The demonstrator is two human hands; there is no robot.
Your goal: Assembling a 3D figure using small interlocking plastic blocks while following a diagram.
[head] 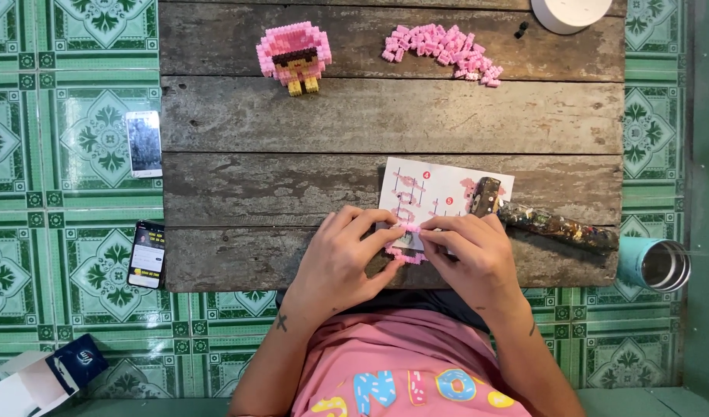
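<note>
Pink shirt, colourful doughnut-like letters

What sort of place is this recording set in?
Likely a home floor: a low weathered plank table on green patterned tiles, with phones lying beside it and a finished pink brick figure on top.

- Left hand (340,259) and right hand (469,253) — fingertips meet on a small pink block piece (408,229) at the table's (385,123) near edge.
- Instruction sheet (439,189) lies under the hands; a tube (551,224) rests on its right side.
- Far edge: pink figure (294,52), loose pink blocks (443,48).
- Floor, left: two phones (144,143).
</note>
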